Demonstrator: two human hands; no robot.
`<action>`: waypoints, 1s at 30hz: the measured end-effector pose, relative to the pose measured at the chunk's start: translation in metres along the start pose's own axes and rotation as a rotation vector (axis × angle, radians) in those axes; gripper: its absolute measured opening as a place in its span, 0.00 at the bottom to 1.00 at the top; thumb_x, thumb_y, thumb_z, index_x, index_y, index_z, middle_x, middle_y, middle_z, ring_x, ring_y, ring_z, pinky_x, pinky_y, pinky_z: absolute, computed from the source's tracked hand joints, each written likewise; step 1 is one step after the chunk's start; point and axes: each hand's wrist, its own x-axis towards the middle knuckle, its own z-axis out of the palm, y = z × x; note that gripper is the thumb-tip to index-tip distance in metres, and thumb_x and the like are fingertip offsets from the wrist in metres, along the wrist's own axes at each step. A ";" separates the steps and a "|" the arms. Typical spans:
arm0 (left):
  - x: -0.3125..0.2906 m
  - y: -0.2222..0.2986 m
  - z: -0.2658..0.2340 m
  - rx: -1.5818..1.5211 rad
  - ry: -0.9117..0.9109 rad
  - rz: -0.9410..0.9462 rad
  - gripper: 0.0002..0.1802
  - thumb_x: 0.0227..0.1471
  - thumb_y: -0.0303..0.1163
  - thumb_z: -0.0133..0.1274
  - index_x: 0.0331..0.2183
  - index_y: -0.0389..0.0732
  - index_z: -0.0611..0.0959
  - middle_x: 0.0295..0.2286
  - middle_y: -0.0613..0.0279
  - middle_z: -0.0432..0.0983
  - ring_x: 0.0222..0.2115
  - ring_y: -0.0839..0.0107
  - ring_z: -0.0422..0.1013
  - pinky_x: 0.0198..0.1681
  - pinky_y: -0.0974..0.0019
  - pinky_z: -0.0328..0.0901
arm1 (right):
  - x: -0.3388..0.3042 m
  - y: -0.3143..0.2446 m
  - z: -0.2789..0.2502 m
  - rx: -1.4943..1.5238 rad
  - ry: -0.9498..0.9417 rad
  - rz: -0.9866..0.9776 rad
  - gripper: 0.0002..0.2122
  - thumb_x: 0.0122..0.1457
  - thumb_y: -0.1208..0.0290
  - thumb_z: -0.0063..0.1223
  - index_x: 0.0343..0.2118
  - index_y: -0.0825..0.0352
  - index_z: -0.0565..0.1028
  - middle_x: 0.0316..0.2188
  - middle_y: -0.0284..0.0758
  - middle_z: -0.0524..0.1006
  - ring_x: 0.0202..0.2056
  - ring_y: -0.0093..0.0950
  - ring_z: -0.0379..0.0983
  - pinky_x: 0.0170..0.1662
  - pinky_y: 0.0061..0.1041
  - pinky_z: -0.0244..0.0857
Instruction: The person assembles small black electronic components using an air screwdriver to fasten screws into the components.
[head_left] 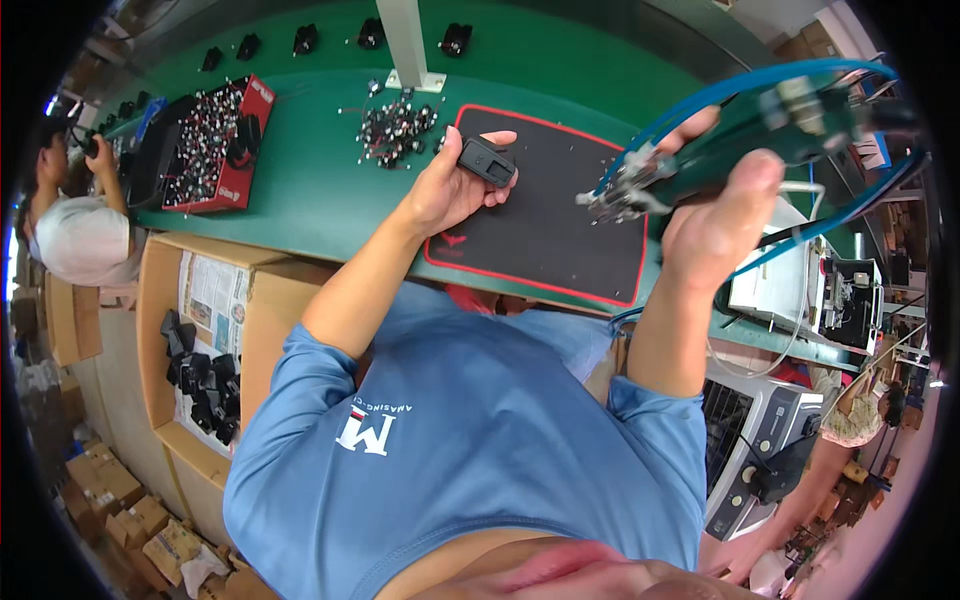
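Observation:
My left hand (447, 196) is closed round a small black plastic housing (487, 163) with a rectangular recess, held over the left part of a black mat (540, 245) with a red border. My right hand (705, 232) grips a dark green power screwdriver (725, 140), thumb on one side and fingers on the other. Its metal tip points left over the mat's right side, apart from the housing. Motion smears the tool somewhat. A blue hose (745, 82) runs from it to the right.
Small wired parts (395, 132) lie heaped beyond my left hand. A red box (237, 185) of similar parts stands at left. Black units (370, 35) sit along the far green strip near a white post (402, 40). A cardboard box (265, 335) holds black pieces. Another person (80, 235) works at far left.

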 end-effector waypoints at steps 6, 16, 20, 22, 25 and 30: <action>0.094 0.050 -0.001 1.475 0.131 0.190 0.44 0.61 0.58 0.53 0.65 0.36 0.63 0.51 0.48 0.71 0.50 0.56 0.70 0.54 0.56 0.66 | -0.041 0.027 -0.020 -0.401 0.147 -0.431 0.22 0.63 0.67 0.58 0.55 0.75 0.66 0.45 0.45 0.75 0.48 0.35 0.73 0.52 0.39 0.67; 0.254 0.031 -0.080 1.930 0.014 0.239 0.51 0.40 0.30 0.73 0.64 0.46 0.66 0.59 0.56 0.65 0.60 0.50 0.62 0.62 0.46 0.61 | -0.174 0.047 -0.028 -0.659 -0.214 0.050 0.09 0.53 0.85 0.64 0.36 0.69 0.79 0.35 0.40 0.79 0.37 0.35 0.79 0.40 0.30 0.74; 0.246 0.032 -0.090 1.884 0.066 0.128 0.58 0.39 0.31 0.74 0.68 0.48 0.60 0.68 0.56 0.54 0.67 0.51 0.55 0.65 0.45 0.57 | -0.178 0.046 -0.038 -0.697 -0.207 0.127 0.08 0.54 0.85 0.63 0.37 0.70 0.79 0.35 0.40 0.79 0.36 0.33 0.79 0.40 0.28 0.74; 0.233 0.050 -0.083 1.916 0.099 0.136 0.57 0.43 0.37 0.72 0.69 0.48 0.60 0.70 0.52 0.50 0.69 0.49 0.51 0.67 0.44 0.53 | -0.176 0.047 -0.040 -0.691 -0.235 0.177 0.08 0.55 0.84 0.62 0.37 0.70 0.79 0.35 0.40 0.79 0.36 0.32 0.79 0.40 0.27 0.74; 0.199 0.092 -0.066 1.839 -0.038 0.451 0.33 0.57 0.38 0.62 0.60 0.41 0.73 0.64 0.50 0.61 0.63 0.50 0.62 0.64 0.54 0.61 | -0.171 0.053 -0.037 -0.633 -0.301 0.266 0.07 0.58 0.83 0.61 0.40 0.71 0.78 0.37 0.40 0.79 0.34 0.29 0.79 0.39 0.26 0.74; 0.020 0.171 0.007 1.626 -0.035 0.315 0.25 0.58 0.29 0.60 0.56 0.38 0.78 0.48 0.57 0.78 0.44 0.65 0.74 0.50 0.64 0.70 | -0.144 0.104 0.004 -0.600 -0.600 0.073 0.09 0.58 0.80 0.61 0.41 0.70 0.79 0.38 0.39 0.81 0.38 0.33 0.78 0.43 0.29 0.73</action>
